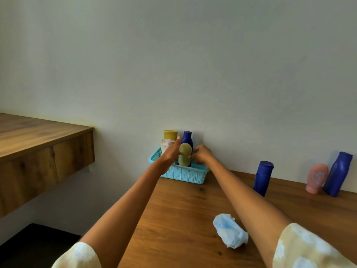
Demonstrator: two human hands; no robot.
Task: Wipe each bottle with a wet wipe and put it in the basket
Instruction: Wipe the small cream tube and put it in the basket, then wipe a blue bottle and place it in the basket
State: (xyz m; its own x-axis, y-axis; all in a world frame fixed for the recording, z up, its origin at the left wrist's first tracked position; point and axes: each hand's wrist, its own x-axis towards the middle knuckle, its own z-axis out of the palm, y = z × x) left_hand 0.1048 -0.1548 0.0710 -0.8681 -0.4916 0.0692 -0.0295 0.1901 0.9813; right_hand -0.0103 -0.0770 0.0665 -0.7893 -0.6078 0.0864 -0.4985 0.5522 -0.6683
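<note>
**4 bottles in the basket, 3 outside**

In the turquoise basket [183, 174] stood 4 bottles; both hands met at the olive bottle [184, 154], left hand [171, 153] straight-fingered against it, right hand [201, 154] pinching it. 2 blue bottles [263, 177], 1 pink bottle [316, 178] and 1 crumpled wipe [229, 230] waited on the table [173, 219].

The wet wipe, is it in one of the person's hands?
No, the wet wipe lies crumpled on the table, apart from both hands at the basket.
</note>
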